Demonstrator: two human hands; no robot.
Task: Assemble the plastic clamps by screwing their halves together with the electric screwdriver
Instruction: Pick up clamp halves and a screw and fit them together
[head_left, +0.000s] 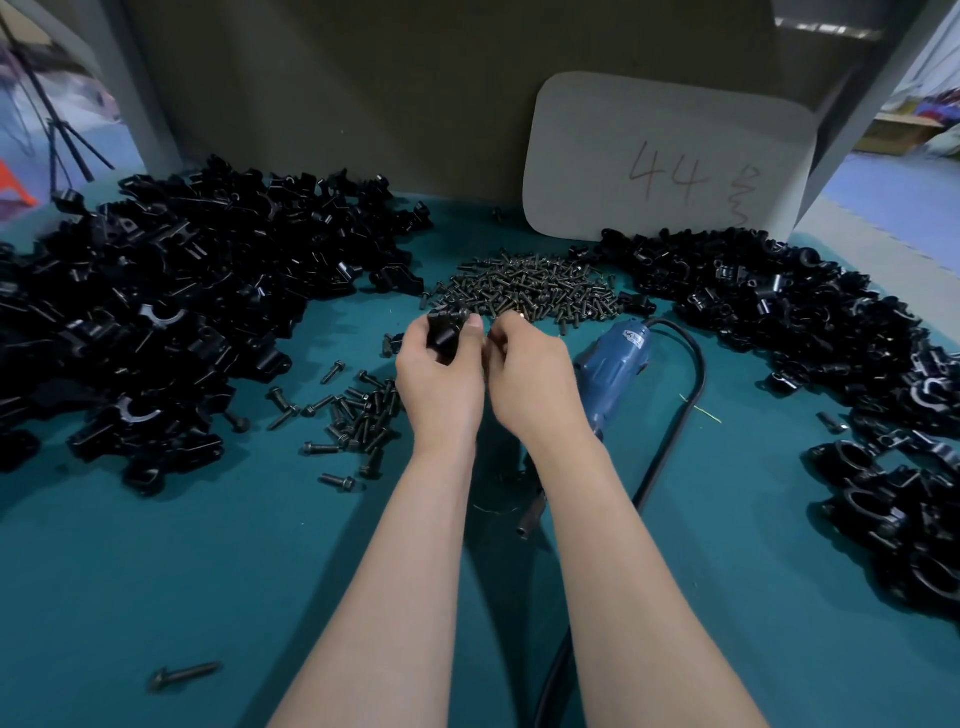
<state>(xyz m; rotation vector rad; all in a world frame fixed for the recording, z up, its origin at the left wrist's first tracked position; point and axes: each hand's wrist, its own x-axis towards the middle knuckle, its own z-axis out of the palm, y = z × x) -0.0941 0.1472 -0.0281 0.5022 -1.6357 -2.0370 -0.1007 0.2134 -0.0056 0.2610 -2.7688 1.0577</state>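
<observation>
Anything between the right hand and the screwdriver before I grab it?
Nothing visible. The electric screwdriver lies on the mat just right of the right hand, its shaft passing under that forearm. The left hand grips a clamp piece.

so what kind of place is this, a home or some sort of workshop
Probably a small factory or workshop assembly bench. Heaps of black plastic clamp parts lie on the green table, a pile of screws sits between them, and a corded blue electric screwdriver lies close by.
</observation>
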